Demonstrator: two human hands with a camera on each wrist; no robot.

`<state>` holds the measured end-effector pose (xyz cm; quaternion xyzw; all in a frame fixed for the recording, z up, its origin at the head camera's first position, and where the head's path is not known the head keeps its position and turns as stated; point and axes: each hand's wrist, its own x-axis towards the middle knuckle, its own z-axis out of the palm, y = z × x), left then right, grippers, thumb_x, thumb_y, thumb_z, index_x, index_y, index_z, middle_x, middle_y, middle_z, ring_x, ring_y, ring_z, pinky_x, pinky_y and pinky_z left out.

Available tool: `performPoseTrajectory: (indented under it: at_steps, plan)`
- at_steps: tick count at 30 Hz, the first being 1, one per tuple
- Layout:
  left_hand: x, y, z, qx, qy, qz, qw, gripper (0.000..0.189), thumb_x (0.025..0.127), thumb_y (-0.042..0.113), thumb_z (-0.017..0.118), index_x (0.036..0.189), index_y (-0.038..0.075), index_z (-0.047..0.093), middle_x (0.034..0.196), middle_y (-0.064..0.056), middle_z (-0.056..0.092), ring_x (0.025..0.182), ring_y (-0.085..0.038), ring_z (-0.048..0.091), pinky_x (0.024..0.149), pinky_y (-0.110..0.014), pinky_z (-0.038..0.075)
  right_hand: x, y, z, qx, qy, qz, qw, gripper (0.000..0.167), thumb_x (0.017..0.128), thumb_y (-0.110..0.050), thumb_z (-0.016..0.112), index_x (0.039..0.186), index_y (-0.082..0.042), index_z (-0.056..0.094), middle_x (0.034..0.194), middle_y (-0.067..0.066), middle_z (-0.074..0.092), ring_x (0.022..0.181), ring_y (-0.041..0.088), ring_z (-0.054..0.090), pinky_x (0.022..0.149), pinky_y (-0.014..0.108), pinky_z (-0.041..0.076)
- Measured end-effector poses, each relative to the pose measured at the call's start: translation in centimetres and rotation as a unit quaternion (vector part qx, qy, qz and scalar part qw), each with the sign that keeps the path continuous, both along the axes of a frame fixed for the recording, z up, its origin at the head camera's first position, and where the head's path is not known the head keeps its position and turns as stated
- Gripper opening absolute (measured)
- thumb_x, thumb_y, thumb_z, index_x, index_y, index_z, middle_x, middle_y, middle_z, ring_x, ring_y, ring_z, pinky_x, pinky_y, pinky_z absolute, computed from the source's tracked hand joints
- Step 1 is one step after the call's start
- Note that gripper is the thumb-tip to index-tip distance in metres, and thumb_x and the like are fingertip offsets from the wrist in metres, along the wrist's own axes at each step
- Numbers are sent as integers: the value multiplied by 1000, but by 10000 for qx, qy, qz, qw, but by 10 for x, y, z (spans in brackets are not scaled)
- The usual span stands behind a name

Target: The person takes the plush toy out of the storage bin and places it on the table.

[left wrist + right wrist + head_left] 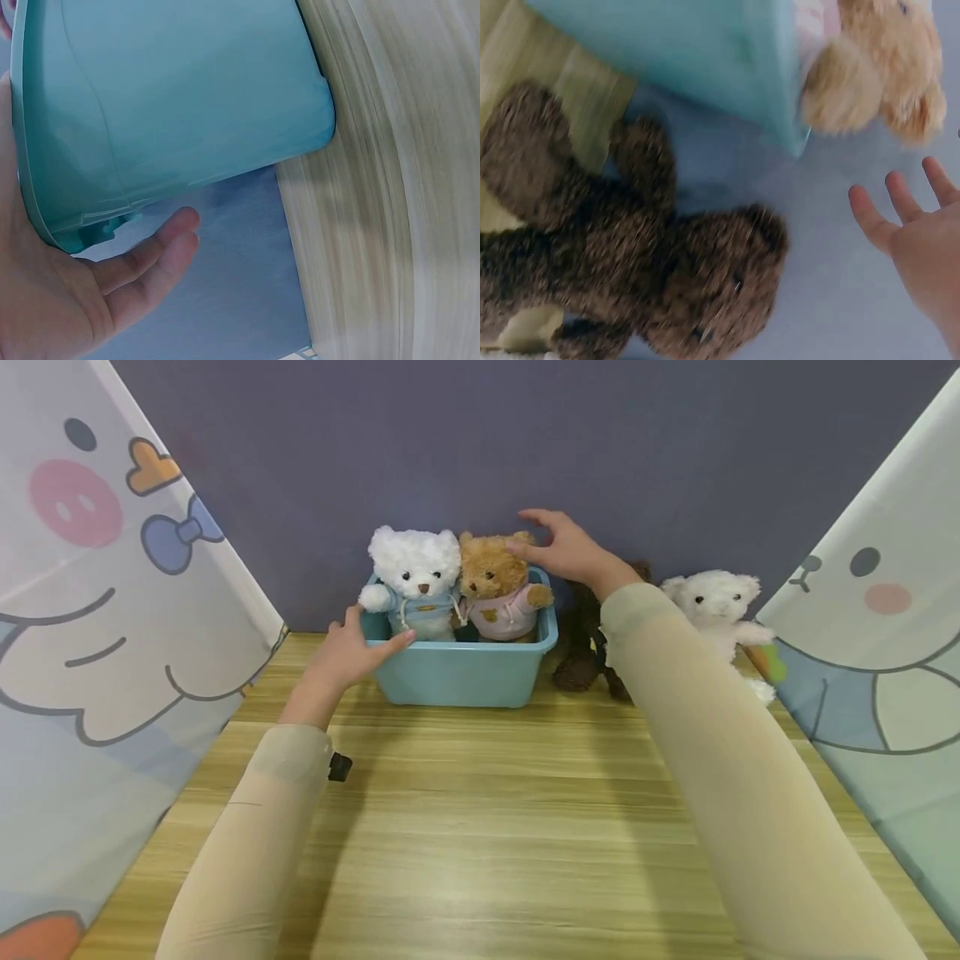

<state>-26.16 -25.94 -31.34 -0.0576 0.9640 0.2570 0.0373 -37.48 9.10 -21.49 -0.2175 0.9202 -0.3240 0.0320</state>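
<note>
1. Well, my left grip [341,653] is grasping the turquoise bin [461,675] by its left end, the thumb lying along the front rim and the other fingers at the side. My left wrist view shows two of those fingers reaching out beneath the rim.
2. My right grip [564,550] is released: it holds nothing, and its fingers are spread beside the tan bear [491,564]. From my head view the thumb overlaps that bear's head, and I cannot tell whether it touches the fur.
3. The bin stands on the wood-grain counter [465,802], near the dark backdrop [480,443].
4. Inside the bin, two plush bears sit side by side, their heads above the rim. The white bear [415,564], in a blue top, is on the left; the tan bear, in a pink top, is on the right, with one arm over the right-hand rim.
5. Just beside the bin, on its right, is the dark brown bear [607,247], partly hidden behind my right sleeve [705,718] in the head view.
6. Farther right sits a pale bear [716,597], also partly covered by that sleeve.
7. Beside my left sleeve [277,810] I see a small black object [341,767], too little of it showing to identify.
</note>
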Motion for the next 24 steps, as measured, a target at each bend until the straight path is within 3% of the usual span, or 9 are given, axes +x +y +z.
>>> performPoseTrajectory:
  at_steps: [7, 12, 15, 19, 24]
  plan:
    - [6, -2, 1, 17, 92, 37, 9999, 148, 71, 108, 40, 170, 14, -18, 173, -40, 1, 154, -66, 23, 116, -81, 32, 3, -42, 1, 235, 171, 368, 9989, 85, 101, -60, 65, 171, -32, 24, 182, 2, 8, 168, 27, 13, 134, 57, 22]
    - [8, -4, 1, 19, 95, 63, 9999, 149, 71, 108, 40, 170, 14, -17, 173, -40, 3, 154, -65, 25, 116, -81, 33, 3, -65, -3, 734, 460, 178, 9961, 98, 96, -67, 66, 171, -47, 6, 182, 0, 4, 169, 31, 8, 133, 65, 18]
    - [8, -4, 1, 35, 115, 75, 9999, 149, 71, 108, 40, 171, 13, -16, 173, -40, 4, 153, -65, 25, 116, -80, 33, 1, -73, -9, 1456, 736, 65, 9866, 106, 94, -71, 66, 168, -52, -8, 182, 2, 3, 168, 36, 8, 130, 72, 16]
    - [9, -4, 2, 44, 133, 100, 9999, 149, 71, 108, 41, 171, 14, -16, 173, -40, 5, 153, -64, 27, 116, -80, 34, -3, -80, -16, 2155, 897, 43, 9724, 109, 93, -76, 64, 166, -52, -13, 182, 5, 2, 167, 41, 9, 130, 73, 16]
    - [8, -3, 2, 61, 128, 119, 9998, 148, 71, 108, 41, 171, 15, -16, 173, -39, 5, 154, -64, 26, 117, -80, 32, -5, -85, -21, 2015, 599, -231, 9774, 104, 94, -81, 56, 168, -49, -10, 182, 7, 4, 167, 42, 8, 130, 72, 20]
